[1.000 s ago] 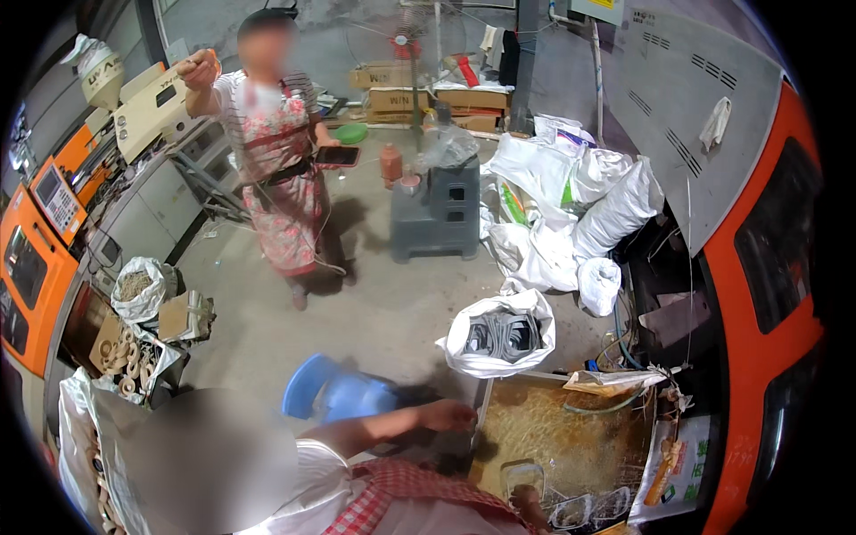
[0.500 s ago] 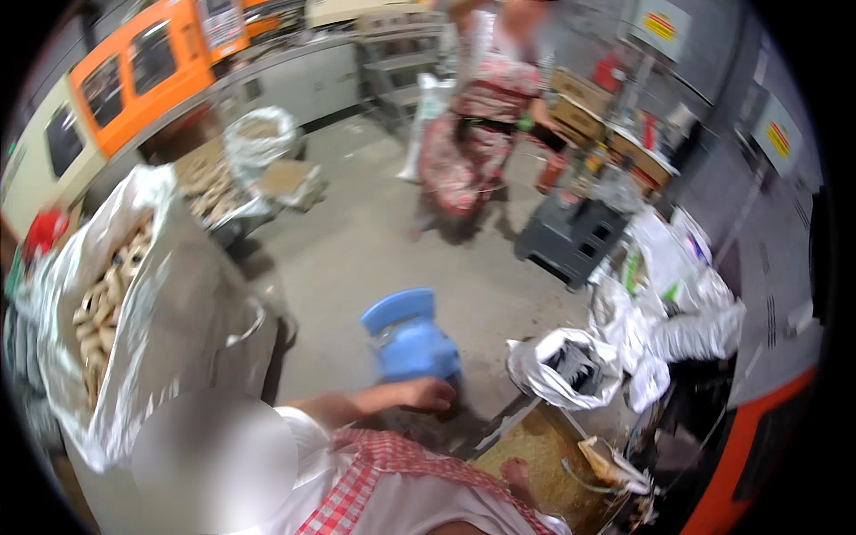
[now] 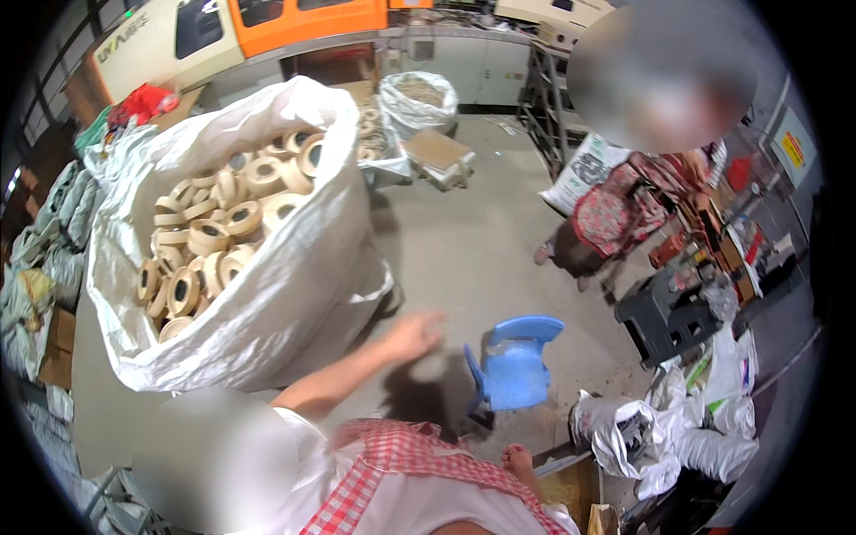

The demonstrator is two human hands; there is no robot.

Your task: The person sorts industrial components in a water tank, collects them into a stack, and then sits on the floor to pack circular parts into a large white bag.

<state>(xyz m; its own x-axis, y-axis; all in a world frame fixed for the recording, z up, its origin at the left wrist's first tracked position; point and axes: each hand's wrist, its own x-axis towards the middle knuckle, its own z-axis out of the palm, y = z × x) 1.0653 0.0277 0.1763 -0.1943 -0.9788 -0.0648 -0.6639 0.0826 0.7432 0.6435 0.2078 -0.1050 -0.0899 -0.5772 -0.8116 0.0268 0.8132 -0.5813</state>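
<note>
My left hand point(image 3: 415, 335) reaches out in front of me, over the grey floor between a large white woven sack and a small blue chair. Its blurred fingers look apart, and nothing shows in them. The sack point(image 3: 343, 259) holds many beige ring-shaped rolls point(image 3: 207, 235). The blue plastic chair point(image 3: 517, 376) stands on the floor just right of my left hand, not touched. My right hand point(image 3: 516, 458) is low, beside my red checked apron point(image 3: 406, 450), below the chair. It is small in view, and how its fingers lie is unclear.
At the upper right a person in a patterned apron point(image 3: 615, 209) bends beside a dark grey plastic stool point(image 3: 664, 312). White bags point(image 3: 713, 401) lie along the right. Beyond the big sack stand an open white bag point(image 3: 419, 102) and an orange machine point(image 3: 308, 25).
My view has swung left, so the big sack sits nearer the middle and its rolls show more fully. My left hand has shifted up, away from the chair. The other person bends lower.
</note>
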